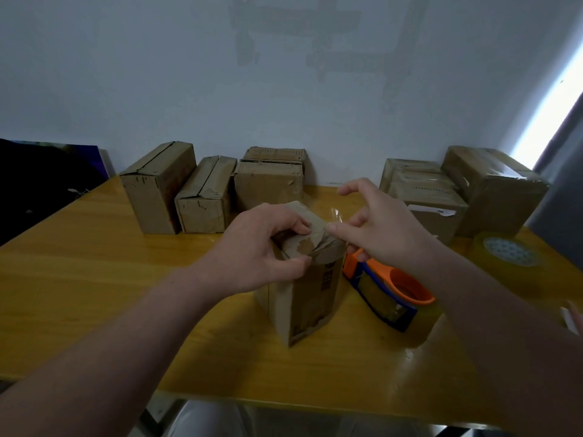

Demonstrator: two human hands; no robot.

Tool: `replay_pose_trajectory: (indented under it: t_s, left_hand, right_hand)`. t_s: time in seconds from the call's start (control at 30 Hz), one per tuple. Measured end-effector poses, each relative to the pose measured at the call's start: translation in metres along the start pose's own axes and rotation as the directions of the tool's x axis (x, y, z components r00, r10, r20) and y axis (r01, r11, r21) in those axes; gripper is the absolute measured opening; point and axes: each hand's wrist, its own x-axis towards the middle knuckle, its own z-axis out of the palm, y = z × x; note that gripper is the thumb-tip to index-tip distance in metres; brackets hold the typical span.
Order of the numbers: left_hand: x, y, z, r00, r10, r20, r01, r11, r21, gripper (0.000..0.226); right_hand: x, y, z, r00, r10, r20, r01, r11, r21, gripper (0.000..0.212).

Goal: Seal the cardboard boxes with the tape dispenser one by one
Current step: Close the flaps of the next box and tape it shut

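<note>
A small brown cardboard box [304, 298] stands upright on end near the middle of the glossy yellow wooden table [94, 294]. The left hand [262, 247] grips its crumpled top, fingers curled over the folded flaps, so the top face is mostly hidden. The right hand [385, 225] is at the box's upper right corner, thumb tip against the edge and index finger lifted. A faint glint of clear tape [336, 213] shows beside the thumb, but whether the fingers pinch it is hard to make out. The orange and blue tape dispenser [386, 290] lies on the table just right of the box, its front end hidden behind the right hand. Three worn cardboard boxes [205, 197] sit at the back left against the wall and taped cardboard boxes [492, 190] at the back right. A roll of clear tape [508, 257] lies near the right edge, blurred. A dark flat object [47, 175] is cut off at the left
</note>
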Motion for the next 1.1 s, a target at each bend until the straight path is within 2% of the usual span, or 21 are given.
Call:
replay_pose_trajectory:
  t_s: [0.07, 0.23, 0.33, 0.43, 0.53, 0.63, 0.7, 0.73, 0.83, 0.9, 0.97, 1.0, 1.03, 1.1]
  left_hand:
    - [0.000, 0.001, 0.000, 1.000, 0.000, -0.004, 0.000, 1.000, 0.004, 0.053]
    - [-0.002, 0.005, 0.004, 0.999, -0.017, -0.029, 0.017, 1.000, 0.014, 0.054]
    - [-0.005, 0.009, 0.007, 0.998, -0.034, -0.061, 0.036, 0.999, 0.040, 0.057]
    - [-0.008, 0.013, 0.008, 0.997, -0.033, -0.073, 0.037, 0.997, 0.061, 0.063]
    - [-0.010, 0.014, 0.009, 0.995, -0.012, -0.099, 0.015, 0.999, 0.030, 0.059]
    - [-0.011, 0.013, 0.010, 0.994, -0.026, -0.103, 0.030, 0.999, 0.037, 0.050]
    - [-0.011, 0.011, 0.010, 0.994, -0.034, -0.107, 0.038, 0.999, 0.034, 0.042]
    - [-0.011, 0.011, 0.010, 0.994, -0.032, -0.109, 0.035, 0.999, 0.030, 0.040]
    - [-0.011, 0.014, 0.009, 0.991, -0.022, -0.135, 0.026, 0.999, 0.028, 0.033]
    - [-0.010, 0.014, 0.009, 0.969, -0.082, -0.231, 0.085, 0.996, 0.001, 0.022]
    - [-0.007, 0.011, 0.007, 0.899, -0.202, -0.390, 0.206, 0.978, -0.031, 0.019]
    - [-0.005, 0.007, 0.006, 0.855, -0.273, -0.441, 0.273, 0.960, -0.064, 0.026]
    - [-0.002, 0.002, 0.005, 0.825, -0.352, -0.442, 0.337, 0.934, -0.115, 0.038]
    - [0.003, -0.008, 0.001, 0.821, -0.499, -0.276, 0.429, 0.860, -0.277, 0.062]
  right_hand:
    - [-0.002, 0.000, 0.006, 0.998, 0.013, -0.059, -0.014, 1.000, -0.019, 0.052]
    - [-0.008, -0.003, 0.019, 0.955, -0.079, -0.286, 0.042, 0.990, -0.133, 0.047]
    - [-0.009, -0.005, 0.023, 0.930, -0.138, -0.339, 0.069, 0.976, -0.207, 0.044]
    - [-0.009, -0.003, 0.025, 0.913, -0.163, -0.375, 0.080, 0.971, -0.227, 0.042]
    - [-0.006, 0.000, 0.029, 0.889, -0.187, -0.418, 0.090, 0.966, -0.242, 0.039]
    - [-0.001, 0.001, 0.029, 0.862, -0.128, -0.491, 0.060, 0.987, -0.152, 0.030]
    - [0.001, -0.001, 0.023, 0.882, -0.033, -0.470, 0.042, 0.999, 0.010, 0.030]
    - [0.001, -0.003, 0.020, 0.914, 0.012, -0.406, 0.017, 0.998, 0.068, 0.033]
    - [-0.001, -0.008, 0.018, 0.981, 0.063, -0.182, -0.068, 0.997, -0.024, 0.025]
    - [0.001, -0.008, 0.020, 0.979, 0.064, -0.194, -0.077, 0.996, -0.055, 0.011]
    - [0.002, -0.005, 0.023, 0.969, 0.061, -0.239, -0.081, 0.994, -0.076, 0.009]
    - [0.002, -0.005, 0.024, 0.966, 0.057, -0.252, -0.080, 0.993, -0.082, 0.010]
    - [0.003, -0.005, 0.025, 0.964, 0.049, -0.262, -0.074, 0.994, -0.085, 0.010]
    - [0.003, -0.004, 0.026, 0.961, 0.032, -0.276, -0.057, 0.995, -0.081, 0.009]
